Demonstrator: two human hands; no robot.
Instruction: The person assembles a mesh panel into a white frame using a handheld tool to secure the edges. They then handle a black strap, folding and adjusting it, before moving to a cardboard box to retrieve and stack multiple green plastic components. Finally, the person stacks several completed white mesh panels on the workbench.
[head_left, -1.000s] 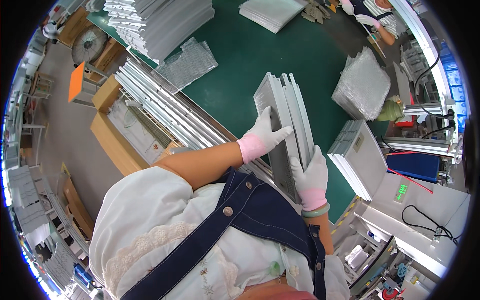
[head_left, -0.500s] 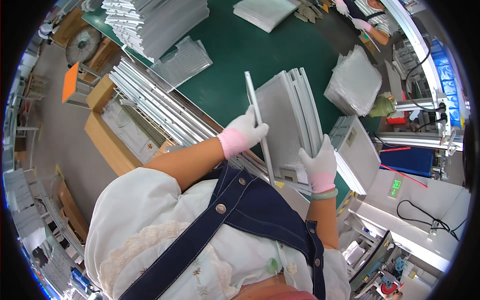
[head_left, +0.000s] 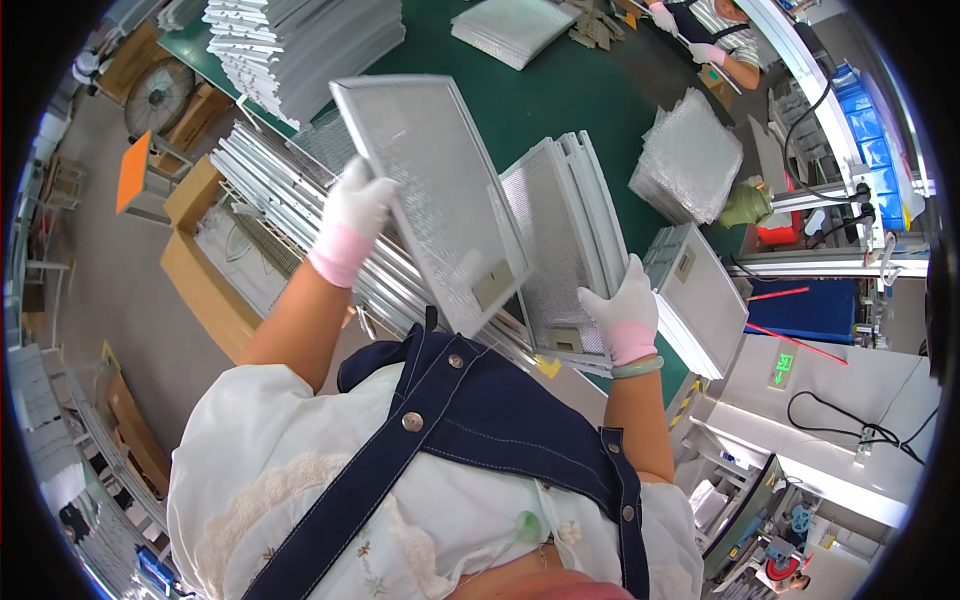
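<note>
My left hand [head_left: 352, 222], in a white glove with a pink cuff, grips the left edge of a silver-framed mesh panel [head_left: 440, 190]. The panel is tilted, its broad face showing, with a small pale label near its lower corner. Just right of it, several similar framed panels [head_left: 560, 240] stand leaning together on the green table. My right hand [head_left: 622, 308], gloved the same way, holds the near right edges of that group, thumb on one side and fingers on the other. Part of the group is hidden behind the raised panel.
Tall stacked white-edged panels [head_left: 300, 60] rise at the far left of the green table [head_left: 440, 60]. Bubble-wrapped packs [head_left: 690, 155] lie right. More panels [head_left: 700, 290] lie beside my right hand. Left are metal frames [head_left: 275, 180] and a cardboard box [head_left: 205, 290]. A co-worker [head_left: 715, 40] works opposite.
My left hand has moved left with the panel, which was edge-on and now shows its broad face, apart from the others. My right hand stays at the group of panels.
</note>
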